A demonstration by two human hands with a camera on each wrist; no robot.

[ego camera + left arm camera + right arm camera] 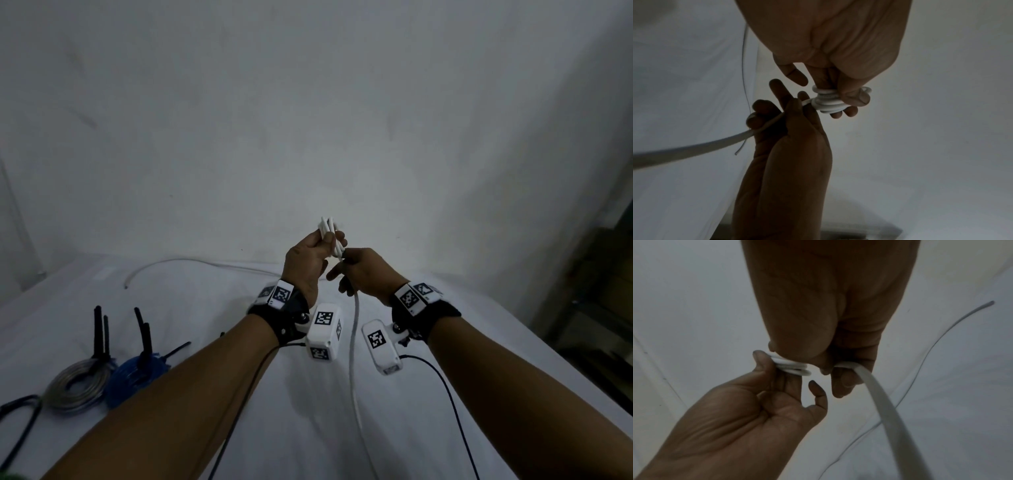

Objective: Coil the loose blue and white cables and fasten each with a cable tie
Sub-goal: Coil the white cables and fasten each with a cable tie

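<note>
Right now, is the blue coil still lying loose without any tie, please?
No, the blue coil already has black cable ties sticking up from it.

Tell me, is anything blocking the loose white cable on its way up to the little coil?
Nothing visible: the white cable rises freely from the sheet through the right hand to the small coil in the left hand's grip.
</note>
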